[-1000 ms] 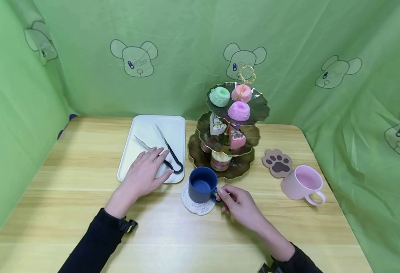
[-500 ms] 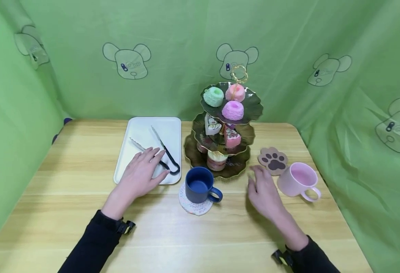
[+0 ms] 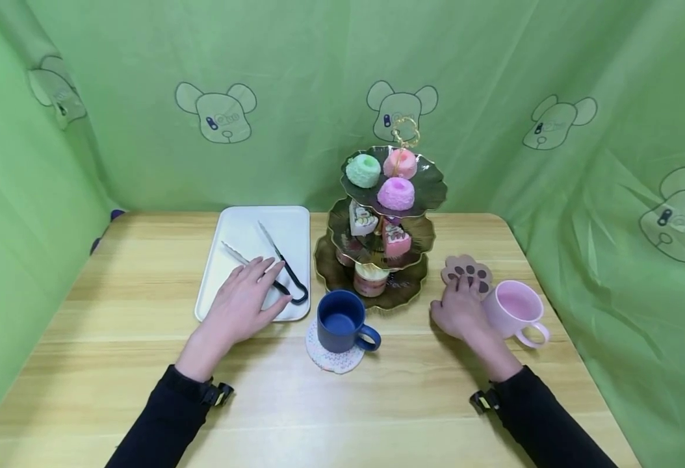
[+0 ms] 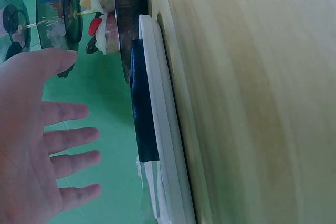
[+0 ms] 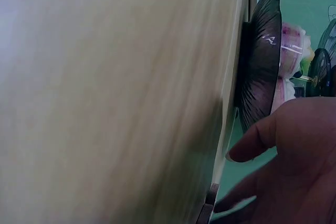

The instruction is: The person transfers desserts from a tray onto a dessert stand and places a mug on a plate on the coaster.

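My left hand (image 3: 237,299) is spread over the front of a white tray (image 3: 243,221), above black-handled tongs (image 3: 300,292) that lie with their arms apart. In the left wrist view the thumb and fingers (image 4: 71,140) are extended and hold nothing. At the right, my right hand (image 3: 459,312) reaches over the near part of a brown paw-shaped coaster (image 3: 470,262), its fingertips overlapping it in the head view. The right wrist view shows the thumb apart from the fingers, close to the coaster's edge (image 5: 207,206). A pink mug (image 3: 506,318) stands right beside this hand.
A navy mug (image 3: 332,338) stands on a round speckled coaster (image 3: 338,363), handle to the right. Behind it rises a three-tier stand (image 3: 413,296) with scalloped plates bearing small cakes, such as a purple one (image 3: 396,194). A green curtain (image 3: 313,84) hangs behind the wooden table (image 3: 342,422).
My right hand has let go of the navy mug's handle and moved right to the paw-shaped coaster. The left hand has stayed over the tray. The head view has shifted slightly.
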Demonstrator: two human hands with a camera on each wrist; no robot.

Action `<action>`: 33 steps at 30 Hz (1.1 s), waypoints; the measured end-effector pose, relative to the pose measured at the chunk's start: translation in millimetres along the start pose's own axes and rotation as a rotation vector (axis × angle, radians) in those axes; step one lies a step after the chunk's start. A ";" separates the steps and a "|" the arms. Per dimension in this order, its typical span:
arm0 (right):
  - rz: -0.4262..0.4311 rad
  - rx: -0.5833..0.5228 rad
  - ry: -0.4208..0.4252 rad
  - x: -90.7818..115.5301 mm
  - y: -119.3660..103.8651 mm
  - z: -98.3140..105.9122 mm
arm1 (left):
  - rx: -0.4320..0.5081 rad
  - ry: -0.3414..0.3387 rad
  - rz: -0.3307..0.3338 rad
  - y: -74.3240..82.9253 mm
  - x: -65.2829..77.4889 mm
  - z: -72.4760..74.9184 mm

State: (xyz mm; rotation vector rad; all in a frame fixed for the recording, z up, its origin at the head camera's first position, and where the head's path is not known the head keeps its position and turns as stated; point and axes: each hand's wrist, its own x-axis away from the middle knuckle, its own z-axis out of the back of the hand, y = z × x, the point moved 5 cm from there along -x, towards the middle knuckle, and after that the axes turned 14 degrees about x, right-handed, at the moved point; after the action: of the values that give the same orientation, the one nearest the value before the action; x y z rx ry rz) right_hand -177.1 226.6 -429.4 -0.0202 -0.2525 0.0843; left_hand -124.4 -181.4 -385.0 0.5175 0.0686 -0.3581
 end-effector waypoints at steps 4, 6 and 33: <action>0.021 0.008 -0.060 3.8 0.9 -1.0 | -0.001 -0.002 0.003 -0.6 0.6 -0.6; 0.046 0.006 -0.062 7.5 -1.0 2.0 | -0.002 -0.003 0.004 -1.1 0.7 -0.8; 0.275 0.002 0.044 90.0 -52.1 5.0 | 0.006 -0.003 0.008 -1.7 6.0 0.2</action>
State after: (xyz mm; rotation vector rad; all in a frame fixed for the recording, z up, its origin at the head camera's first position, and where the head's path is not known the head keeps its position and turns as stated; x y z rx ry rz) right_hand -87.2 182.5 -400.5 -0.0550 -0.2050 0.3574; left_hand -119.5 -184.8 -386.6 0.5231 0.0627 -0.3509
